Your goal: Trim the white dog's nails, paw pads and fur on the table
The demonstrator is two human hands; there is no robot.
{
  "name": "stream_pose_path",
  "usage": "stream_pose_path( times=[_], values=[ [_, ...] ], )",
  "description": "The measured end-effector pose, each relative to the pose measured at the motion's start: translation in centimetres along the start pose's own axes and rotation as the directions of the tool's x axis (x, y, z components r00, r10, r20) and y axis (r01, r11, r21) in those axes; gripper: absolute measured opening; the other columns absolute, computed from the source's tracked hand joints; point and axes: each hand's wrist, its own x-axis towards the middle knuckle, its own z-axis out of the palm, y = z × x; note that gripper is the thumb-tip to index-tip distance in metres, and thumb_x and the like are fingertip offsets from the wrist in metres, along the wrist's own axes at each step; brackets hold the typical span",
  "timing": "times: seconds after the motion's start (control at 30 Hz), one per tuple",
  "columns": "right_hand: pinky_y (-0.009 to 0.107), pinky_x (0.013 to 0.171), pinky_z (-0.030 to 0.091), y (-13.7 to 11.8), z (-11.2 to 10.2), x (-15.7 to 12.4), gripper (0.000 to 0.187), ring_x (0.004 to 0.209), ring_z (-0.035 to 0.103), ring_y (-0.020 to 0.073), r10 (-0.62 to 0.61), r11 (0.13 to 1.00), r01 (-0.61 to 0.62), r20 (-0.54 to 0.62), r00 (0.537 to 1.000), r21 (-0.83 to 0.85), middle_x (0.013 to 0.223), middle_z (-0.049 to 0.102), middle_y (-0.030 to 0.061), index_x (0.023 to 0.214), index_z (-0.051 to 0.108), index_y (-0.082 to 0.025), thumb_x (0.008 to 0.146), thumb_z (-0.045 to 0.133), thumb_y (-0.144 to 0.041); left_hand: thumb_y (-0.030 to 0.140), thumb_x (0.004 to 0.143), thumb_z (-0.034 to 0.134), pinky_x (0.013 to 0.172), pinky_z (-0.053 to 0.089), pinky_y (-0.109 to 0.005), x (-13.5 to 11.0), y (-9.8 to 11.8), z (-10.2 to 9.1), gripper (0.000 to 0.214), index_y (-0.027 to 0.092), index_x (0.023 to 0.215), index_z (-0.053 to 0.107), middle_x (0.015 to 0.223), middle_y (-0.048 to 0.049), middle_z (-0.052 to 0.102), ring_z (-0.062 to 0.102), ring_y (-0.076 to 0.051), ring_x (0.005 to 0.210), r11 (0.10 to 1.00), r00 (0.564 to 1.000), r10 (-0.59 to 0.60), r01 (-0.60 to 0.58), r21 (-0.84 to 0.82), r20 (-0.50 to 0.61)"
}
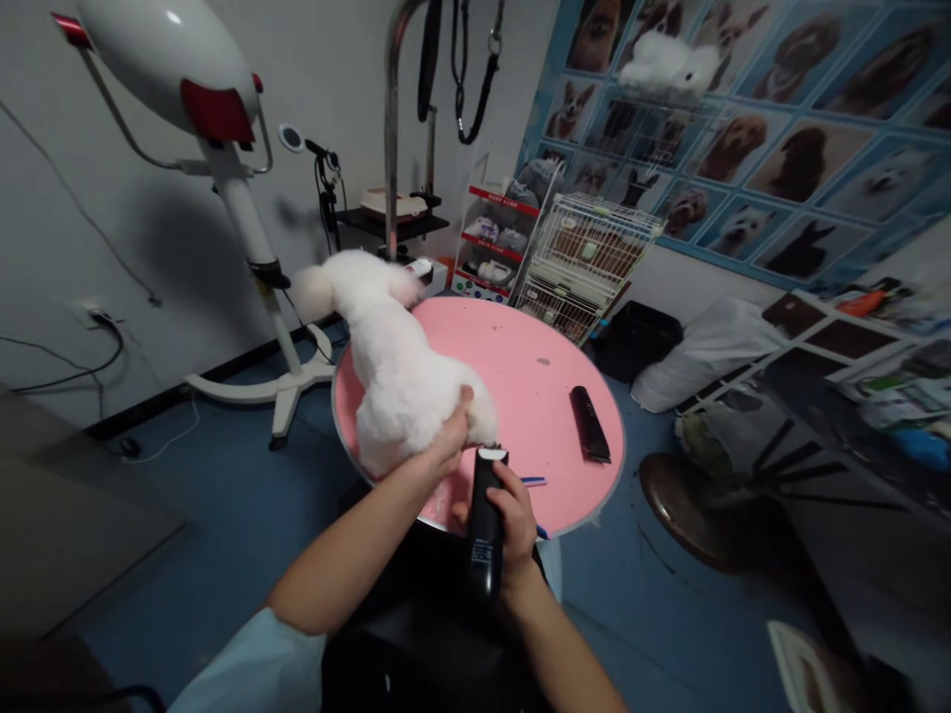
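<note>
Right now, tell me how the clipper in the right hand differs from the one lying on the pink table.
The held clipper is gripped in the right hand; the lying clipper rests on the pink table. The held clipper shows a white patch at its blade end; the lying clipper shows none. Both are black and elongated.

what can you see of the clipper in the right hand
The hair clipper has a long, black, plastic-looking body, glossy toward its rounded lower end, with tiny pale lettering. Its whitish-topped head points away from the person, close to the rear of the white dog; contact is unclear. The right hand grips it near the pink table's edge.
</note>
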Motion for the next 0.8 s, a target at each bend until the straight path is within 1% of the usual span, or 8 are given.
stream_pose_path(
  times=[0.2, 0.33, 0.5, 0.57, 0.63, 0.7, 0.73, 0.8],
  values=[
    [0.042, 0.079, 0.062, 0.3, -0.2, 0.3, 0.036, 0.103, 0.069, 0.0269, 0.027, 0.998, -0.031, 0.084, 0.996, 0.047, 0.116, 0.067, 0.0145, 0.111, 0.051, -0.025, 0.079, 0.067, -0.020, 0.064, 0.071, 0.069, 0.042, 0.035, -0.018, 0.2, 0.1, -0.2, 0.053, 0.016, 0.065, 0.048, 0.048, 0.0070, 0.045, 0.040, -0.006, 0.040, 0.999, 0.999, 0.037, -0.037, 0.012, -0.032],
    [0.041, 0.079, 0.061, 1.3, -1.2, 1.0, 0.046, 0.100, 0.070, 0.0267, 0.021, 0.978, -0.042, 0.103, 0.994, 0.205, 0.112, 0.069, 0.0147, 0.115, 0.048, -0.023, 0.074, 0.067, -0.019, 0.066, 0.065, 0.073, 0.041, 0.031, -0.018, 0.1, 0.2, -0.5, 0.055, 0.015, 0.067, 0.052, 0.049, 0.0058, 0.046, 0.040, -0.006, 0.042, 1.000, 0.998, 0.014, -0.013, 0.010, -0.055],
    [0.040, 0.084, 0.059, 2.8, -2.6, 3.0, 0.049, 0.106, 0.068, 0.0261, -0.086, 0.937, -0.017, 0.277, 0.957, 0.349, 0.119, 0.067, 0.0154, 0.114, 0.050, -0.024, 0.070, 0.071, -0.018, 0.067, 0.061, 0.074, 0.042, 0.032, -0.021, 0.8, 0.2, -0.6, 0.054, 0.017, 0.066, 0.054, 0.053, 0.0026, 0.052, 0.044, -0.009, 0.045, 1.000, 0.998, 0.031, -0.030, 0.008, -0.051],
    [0.040, 0.088, 0.057, 3.1, -2.8, 3.7, 0.046, 0.110, 0.066, 0.0258, -0.054, 0.929, -0.072, 0.324, 0.944, 0.364, 0.123, 0.066, 0.0136, 0.113, 0.051, -0.026, 0.072, 0.071, -0.019, 0.066, 0.064, 0.073, 0.046, 0.036, -0.022, 1.0, -0.1, -0.6, 0.052, 0.017, 0.067, 0.055, 0.057, 0.0011, 0.055, 0.047, -0.010, 0.049, 0.999, 0.998, 0.030, -0.029, 0.024, -0.064],
    [0.039, 0.088, 0.056, 3.2, -2.9, 3.9, 0.037, 0.109, 0.066, 0.0250, 0.034, 0.923, -0.197, 0.441, 0.897, 0.331, 0.121, 0.067, 0.0110, 0.109, 0.055, -0.026, 0.075, 0.069, -0.019, 0.063, 0.072, 0.068, 0.055, 0.043, -0.023, 0.4, -0.5, -1.1, 0.048, 0.017, 0.071, 0.058, 0.064, -0.0020, 0.060, 0.054, -0.013, 0.058, 0.990, 0.994, 0.089, -0.081, 0.112, -0.068],
    [0.037, 0.084, 0.057, 3.4, -3.0, 3.3, 0.032, 0.099, 0.069, 0.0239, 0.190, 0.889, -0.375, 0.535, 0.823, 0.262, 0.110, 0.070, 0.0086, 0.105, 0.059, -0.025, 0.075, 0.069, -0.021, 0.056, 0.080, 0.064, 0.069, 0.048, -0.025, -1.4, -0.7, -2.4, 0.040, 0.016, 0.080, 0.065, 0.077, -0.0060, 0.066, 0.061, -0.017, 0.075, 0.928, 0.976, 0.216, -0.215, 0.303, 0.032],
    [0.037, 0.083, 0.057, 3.5, -3.1, 2.8, 0.032, 0.095, 0.069, 0.0234, 0.284, 0.851, -0.467, 0.537, 0.794, 0.241, 0.105, 0.071, 0.0077, 0.105, 0.059, -0.024, 0.075, 0.069, -0.022, 0.051, 0.081, 0.065, 0.077, 0.049, -0.026, -2.7, -0.8, -3.5, 0.036, 0.016, 0.087, 0.067, 0.085, -0.0077, 0.069, 0.063, -0.019, 0.085, 0.857, 0.954, 0.264, -0.300, 0.418, 0.142],
    [0.040, 0.085, 0.056, 3.7, -3.4, 1.3, 0.031, 0.094, 0.068, 0.0236, 0.461, 0.739, -0.621, 0.475, 0.750, 0.263, 0.101, 0.070, 0.0066, 0.105, 0.060, -0.024, 0.076, 0.070, -0.026, 0.042, 0.083, 0.065, 0.087, 0.048, -0.029, -5.3, -0.6, -6.3, 0.033, 0.018, 0.105, 0.069, 0.099, -0.0086, 0.071, 0.063, -0.021, 0.097, 0.694, 0.885, 0.191, -0.428, 0.578, 0.425]
  ],
)
